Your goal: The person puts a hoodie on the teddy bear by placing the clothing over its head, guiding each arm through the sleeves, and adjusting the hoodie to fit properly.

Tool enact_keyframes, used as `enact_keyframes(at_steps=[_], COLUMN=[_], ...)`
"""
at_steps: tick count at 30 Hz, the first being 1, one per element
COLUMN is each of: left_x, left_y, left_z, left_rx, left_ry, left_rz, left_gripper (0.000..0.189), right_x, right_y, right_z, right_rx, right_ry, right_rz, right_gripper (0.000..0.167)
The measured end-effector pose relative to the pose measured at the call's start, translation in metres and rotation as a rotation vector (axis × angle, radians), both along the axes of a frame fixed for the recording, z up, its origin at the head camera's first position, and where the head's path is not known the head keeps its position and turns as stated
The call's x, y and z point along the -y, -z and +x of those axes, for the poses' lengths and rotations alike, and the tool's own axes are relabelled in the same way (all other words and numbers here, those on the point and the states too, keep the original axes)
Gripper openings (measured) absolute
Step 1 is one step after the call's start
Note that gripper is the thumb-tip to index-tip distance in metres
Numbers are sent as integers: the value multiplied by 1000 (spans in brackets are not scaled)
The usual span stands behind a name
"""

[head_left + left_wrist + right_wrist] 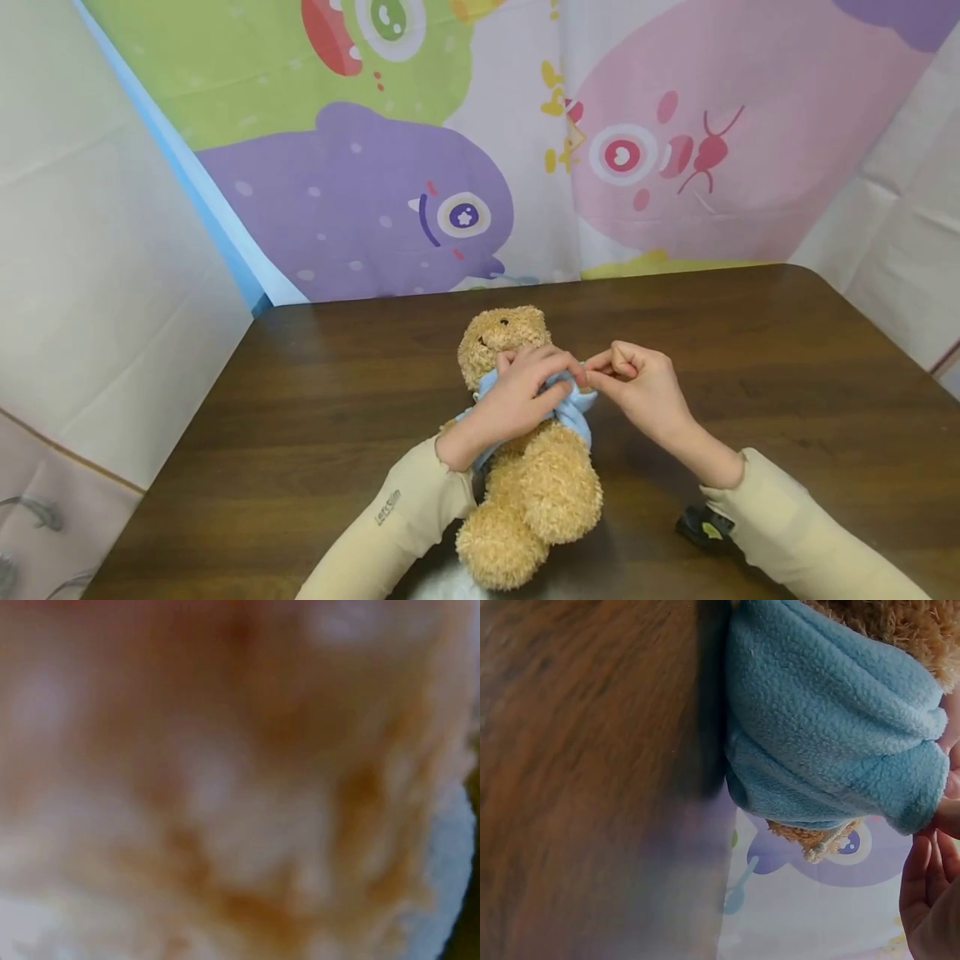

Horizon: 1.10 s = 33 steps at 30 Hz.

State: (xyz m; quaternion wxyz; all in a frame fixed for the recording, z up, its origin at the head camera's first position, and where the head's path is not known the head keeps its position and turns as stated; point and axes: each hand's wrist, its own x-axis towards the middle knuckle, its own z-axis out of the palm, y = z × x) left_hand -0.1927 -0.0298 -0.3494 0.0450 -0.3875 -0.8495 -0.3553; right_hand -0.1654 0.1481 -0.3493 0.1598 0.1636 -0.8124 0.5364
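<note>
A curly tan teddy bear (501,550) lies on its back on the table, its head toward the far side, dressed in a light blue fleece top (576,417). My left hand (517,392) reaches across the bear's chest and grips the top near one sleeve. At that sleeve's edge, my right hand (637,387) pinches the fabric between thumb and index finger. In the right wrist view, the blue fleece top (832,727) is drawn toward the fingertips of both hands at the right edge. Blurred tan fur (247,900) fills most of the left wrist view.
The dark brown wooden table (315,400) extends around the bear. Behind it hangs a cloth (360,200) printed with cartoon monsters. Pale panels (97,208) stand on both sides. A black device (705,529) sits beneath my right wrist.
</note>
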Motion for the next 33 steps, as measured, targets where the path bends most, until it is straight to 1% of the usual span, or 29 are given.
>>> enact_keyframes(at_steps=[2, 5, 8, 10, 12, 13, 15, 17, 19, 21, 23, 25, 28, 30, 31, 33], left_x=[0, 0, 1, 2, 3, 2, 1, -1, -3, -6, -8, -10, -10, -10, -10, -8], left_y=[0, 1, 2, 3, 3, 3, 2, 0, -2, -4, -5, -5, -4, -2, -1, 2], left_z=[0, -2, -6, -7, -7, -6, -2, 2, 6, 8, 10, 10, 9, 8, 7, 5], left_rx=[-39, -50, -34, -34, -15, 7, 62, 119, 154, 144, 131, 118, 99, 69, 56, 34], left_ry=[-1, -37, -81, -102, -112, -112, -122, -142, -163, -187, -201, -214, -235, -244, -246, -232], left_rz=[-22, -4, 16, 9, 0, 6, 27, 58, 74, 49, 16, -29, -103, -163, -187, -207], left_gripper=[15, 15, 16, 14, 9, 5, 9, 19, 24, 24, 25, 27, 32, 36, 36, 38], right_x=[-3, -7, -9, -9, -9, -9, -7, -5, -3, 0, 3, 5, 7, 7, 5, 1], right_y=[5, 10, 10, 10, 9, 9, 9, 10, 10, 9, 4, -4, -16, -19, -18, -12], right_z=[-5, -12, -15, -15, -14, -13, -11, -8, -4, 0, 6, 12, 19, 19, 17, 11], right_rx=[2, -7, -12, 6, 28, 36, 37, 7, -67, -149, -217, -243, -216, -161, -130, -72], right_ry=[-14, -9, -10, -21, -39, -46, -34, 1, 35, 61, 62, 61, 75, 97, 102, 106], right_rz=[-10, -24, -47, -71, -82, -82, -84, -74, -39, -12, -1, 7, 12, 11, 5, -10], right_gripper=[50, 51, 51, 51, 51, 51, 51, 51, 52, 52, 52, 52, 52, 52, 52, 51])
